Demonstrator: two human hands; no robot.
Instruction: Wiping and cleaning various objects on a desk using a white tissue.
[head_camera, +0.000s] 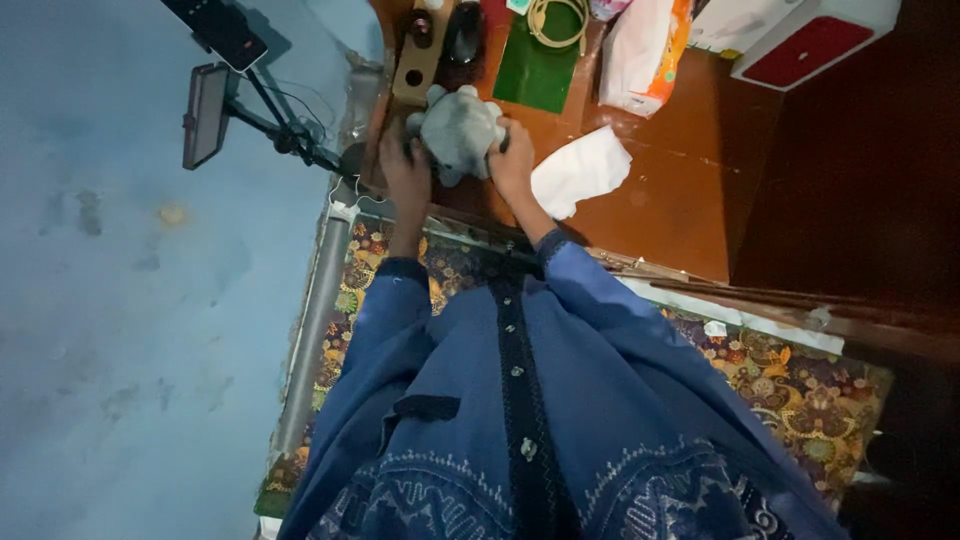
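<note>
Grey plush toy (460, 130), hand-clasped, underside hidden

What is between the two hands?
In the head view, a grey plush toy sits between the left hand and the right hand; both hands grip its sides above the brown table.

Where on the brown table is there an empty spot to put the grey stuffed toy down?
Bare wood lies right of the white cloth, below the tissue pack, out to the table edge. The far end is crowded: green mat, cable coil, cardboard holder. Both hands, left hand and right hand, hold the grey plush toy.
</note>
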